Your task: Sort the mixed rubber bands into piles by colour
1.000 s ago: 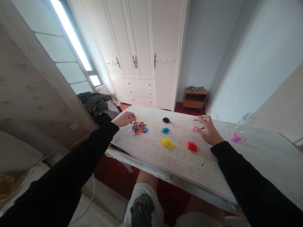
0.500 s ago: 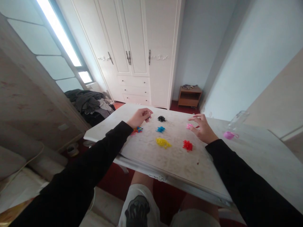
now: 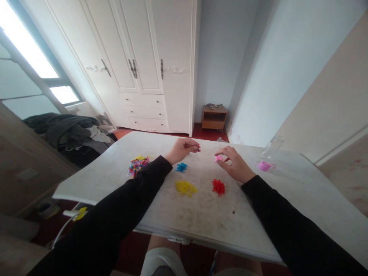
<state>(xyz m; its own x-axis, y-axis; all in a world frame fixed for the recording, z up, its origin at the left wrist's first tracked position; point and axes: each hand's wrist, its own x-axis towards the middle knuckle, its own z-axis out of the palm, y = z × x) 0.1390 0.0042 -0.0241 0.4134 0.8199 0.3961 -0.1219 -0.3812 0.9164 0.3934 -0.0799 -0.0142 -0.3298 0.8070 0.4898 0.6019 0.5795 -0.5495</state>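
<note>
My left hand (image 3: 186, 149) is over the far middle of the table, its fingertips pinched together. Anything in that pinch is too small to make out, and the black pile is hidden around that hand. My right hand (image 3: 234, 164) curves over a small pink pile (image 3: 218, 158), thumb and fingers apart around it. Nearer me lie a blue pile (image 3: 181, 167), a yellow pile (image 3: 185, 188) and a red pile (image 3: 218, 187) of tiny pieces like rubber bands. Beside my left sleeve is a larger mixed-colour pile (image 3: 138, 165), partly covered by the sleeve.
On the right of the white table (image 3: 201, 222) are a round pink object (image 3: 264, 165) with a loop and a clear container (image 3: 272, 147). A wardrobe (image 3: 143, 69) and small wooden cabinet (image 3: 214, 117) stand beyond. Dark clothes (image 3: 66, 132) are heaped at left.
The camera view has turned rightward and lowered. My left hand has moved right toward the black pile, uncovering more of the mixed pile. My right hand stays by the pink pile.
</note>
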